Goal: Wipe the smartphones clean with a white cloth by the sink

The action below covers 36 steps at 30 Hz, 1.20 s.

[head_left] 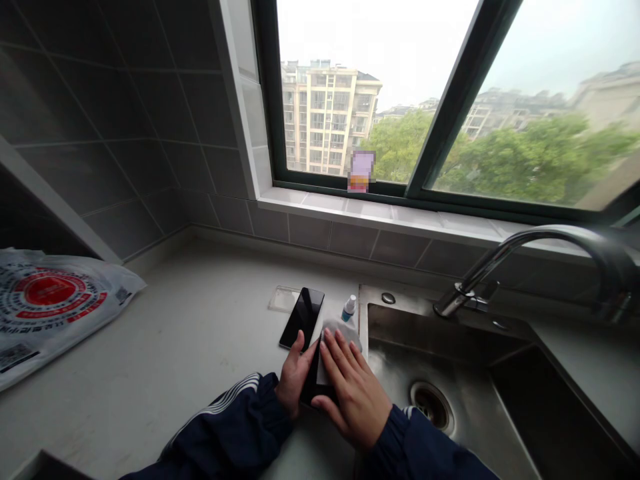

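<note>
Navy sleeves (240, 420) lead to both hands at the tabletop (175, 333) beside the sink (400, 327). The left hand (294, 373) curls around a dark phone (311, 383), apparently bracing it against pressure from the right hand (353, 393), which lies open and flat on a grey cloth (341, 330) over the phone. Another phone (301, 319) lies just ahead of the hands, near a small blue-capped bottle (349, 308), seemingly kept within reach, and a clear plastic piece (283, 299).
</note>
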### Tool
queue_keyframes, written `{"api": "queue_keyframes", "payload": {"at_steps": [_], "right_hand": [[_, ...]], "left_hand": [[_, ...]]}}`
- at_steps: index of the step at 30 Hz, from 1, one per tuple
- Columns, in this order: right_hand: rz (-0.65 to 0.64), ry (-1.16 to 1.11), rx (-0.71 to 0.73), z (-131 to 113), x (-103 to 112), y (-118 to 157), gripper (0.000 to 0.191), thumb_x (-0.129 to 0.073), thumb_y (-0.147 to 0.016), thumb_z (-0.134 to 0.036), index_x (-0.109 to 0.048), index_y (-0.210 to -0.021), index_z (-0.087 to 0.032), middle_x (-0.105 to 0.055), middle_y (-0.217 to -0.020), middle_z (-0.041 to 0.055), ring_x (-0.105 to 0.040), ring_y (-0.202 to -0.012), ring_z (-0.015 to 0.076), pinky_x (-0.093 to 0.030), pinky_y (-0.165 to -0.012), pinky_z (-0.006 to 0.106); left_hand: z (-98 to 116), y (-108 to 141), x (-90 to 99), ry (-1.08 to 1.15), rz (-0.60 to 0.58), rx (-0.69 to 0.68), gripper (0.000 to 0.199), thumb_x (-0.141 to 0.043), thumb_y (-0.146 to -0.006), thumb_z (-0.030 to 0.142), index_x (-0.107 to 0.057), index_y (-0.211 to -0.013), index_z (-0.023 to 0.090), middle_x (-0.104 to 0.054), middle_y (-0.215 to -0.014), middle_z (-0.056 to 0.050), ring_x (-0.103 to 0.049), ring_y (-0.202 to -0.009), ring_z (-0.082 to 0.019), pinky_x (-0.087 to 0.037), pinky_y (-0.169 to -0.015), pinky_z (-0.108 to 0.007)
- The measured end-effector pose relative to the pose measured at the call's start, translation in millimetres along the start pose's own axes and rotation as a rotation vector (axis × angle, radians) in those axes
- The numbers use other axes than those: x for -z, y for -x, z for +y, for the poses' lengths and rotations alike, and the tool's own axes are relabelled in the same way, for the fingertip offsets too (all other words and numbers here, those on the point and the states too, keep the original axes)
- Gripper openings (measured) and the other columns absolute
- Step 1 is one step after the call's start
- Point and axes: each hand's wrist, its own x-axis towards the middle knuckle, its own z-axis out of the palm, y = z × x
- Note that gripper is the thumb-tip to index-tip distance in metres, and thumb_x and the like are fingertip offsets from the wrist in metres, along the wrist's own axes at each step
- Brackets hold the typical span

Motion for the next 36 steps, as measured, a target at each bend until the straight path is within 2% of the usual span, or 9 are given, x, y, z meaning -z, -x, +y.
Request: {"api": "queue_keyframes", "payload": {"at_steps": [6,10,15,18,21,28,31,36], "right_hand": [[0.034,0.044,-0.075,8.9,3.9,-1.1,0.074,-0.049,-0.093,-0.046,-0.021,-0.151,-0.008,-0.010,-0.158,0.0143,-0.006,-0.146,0.0309,-0.027,-0.114,0.050],[0.039,0.058,-0.098,10.4,4.6,-2.0,0.074,-0.049,-0.093,-0.047,-0.023,-0.150,-0.007,-0.010,-0.158,0.0153,-0.006,-0.146,0.0320,-0.028,-0.113,0.051],[0.045,0.055,-0.098,5.8,0.7,-2.3,0.075,-0.048,-0.093,-0.048,-0.025,-0.150,-0.006,-0.010,-0.157,0.0168,-0.005,-0.145,0.0342,-0.027,-0.113,0.054],[0.017,0.047,-0.073,1.3,-2.2,-0.3,0.076,-0.046,-0.094,-0.051,-0.023,-0.150,-0.006,-0.010,-0.157,0.0168,-0.006,-0.145,0.0341,-0.027,-0.113,0.053],[-0.024,0.035,-0.051,-6.1,-4.8,2.0,0.078,-0.048,-0.093,-0.052,-0.020,-0.151,-0.007,-0.008,-0.157,0.0156,-0.007,-0.145,0.0336,-0.027,-0.114,0.053],[-0.094,-0.029,0.041,-26.3,-13.4,8.7,0.086,-0.047,-0.091,-0.057,-0.014,-0.152,-0.007,-0.006,-0.157,0.0157,-0.007,-0.145,0.0355,-0.027,-0.113,0.054],[-0.116,-0.078,0.118,-31.1,-23.7,14.5,0.087,-0.043,-0.091,-0.062,-0.010,-0.153,-0.010,-0.004,-0.158,0.0136,-0.007,-0.145,0.0351,-0.027,-0.113,0.053],[-0.107,-0.107,0.161,-33.1,-32.7,21.3,0.088,-0.040,-0.092,-0.064,-0.006,-0.153,-0.011,-0.004,-0.158,0.0126,-0.007,-0.145,0.0334,-0.026,-0.114,0.050]], "left_hand": [[-2.3,-1.0,-13.8,-0.026,-0.108,0.002,0.069,-0.021,-0.094,0.058,-0.030,-0.147,0.014,-0.037,-0.151,-0.010,-0.014,-0.146,-0.024,0.001,-0.119,-0.038],[-3.5,-0.9,-19.5,-0.050,-0.109,-0.006,0.065,-0.019,-0.096,0.053,-0.031,-0.147,0.014,-0.037,-0.151,-0.010,-0.013,-0.146,-0.023,-0.001,-0.119,-0.038],[-3.6,-2.1,-15.0,-0.059,-0.107,-0.007,0.065,-0.021,-0.096,0.053,-0.034,-0.145,0.013,-0.038,-0.151,-0.010,-0.014,-0.146,-0.023,0.001,-0.119,-0.038],[-3.7,-1.8,-9.1,-0.027,-0.087,0.012,0.066,-0.023,-0.095,0.055,-0.037,-0.144,0.012,-0.043,-0.147,-0.012,-0.019,-0.145,-0.024,0.001,-0.119,-0.038],[-2.3,-0.5,-7.0,0.002,-0.007,0.032,0.069,-0.028,-0.093,0.058,-0.043,-0.140,0.009,-0.051,-0.139,-0.015,-0.029,-0.142,-0.026,-0.001,-0.119,-0.039],[6.6,2.2,-24.9,0.048,0.234,0.096,0.078,-0.031,-0.088,0.067,-0.048,-0.135,0.007,-0.062,-0.125,-0.019,-0.050,-0.126,-0.033,-0.021,-0.115,-0.045],[10.8,2.6,-30.1,0.042,0.227,0.137,0.083,-0.031,-0.085,0.071,-0.049,-0.133,0.007,-0.064,-0.121,-0.020,-0.055,-0.121,-0.034,-0.027,-0.111,-0.048],[14.2,0.5,-29.7,0.050,0.164,0.095,0.084,-0.029,-0.084,0.073,-0.049,-0.133,0.007,-0.065,-0.118,-0.019,-0.058,-0.116,-0.034,-0.032,-0.108,-0.047]]}}
